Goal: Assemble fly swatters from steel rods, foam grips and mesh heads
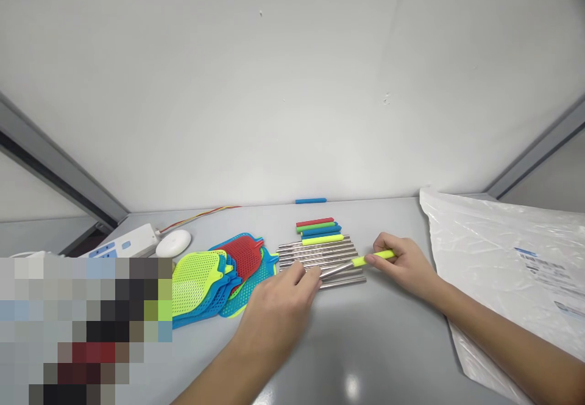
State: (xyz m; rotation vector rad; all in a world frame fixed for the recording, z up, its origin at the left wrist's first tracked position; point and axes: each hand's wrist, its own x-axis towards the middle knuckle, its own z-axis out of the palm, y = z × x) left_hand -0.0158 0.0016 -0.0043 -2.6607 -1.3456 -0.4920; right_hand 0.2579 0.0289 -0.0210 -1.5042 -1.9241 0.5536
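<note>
A thin metal rod point(337, 270) is pinched by my left hand point(283, 304), the fingers closed around its near end. My right hand point(404, 265) grips a yellow plastic handle tube point(359, 261) between thumb and fingers. Rod and tube meet in line; how deep the rod sits inside is hidden. Beneath them lies a row of loose metal rods point(315, 250). Just behind are a yellow handle tube point(322, 240), blue handle tubes point(320, 231) and a red one point(315, 222). Left of my left hand, perforated fly swatter heads lie piled, including a yellow one point(194, 283) and a red one point(244, 256).
One blue handle tube point(311, 200) rests against the back wall. A white plastic bag point(498, 271) covers the right side. At the left are a white power strip point(132, 242), a round white disc point(173, 243) and coloured wires point(196, 215). Pixelation masks the lower left corner.
</note>
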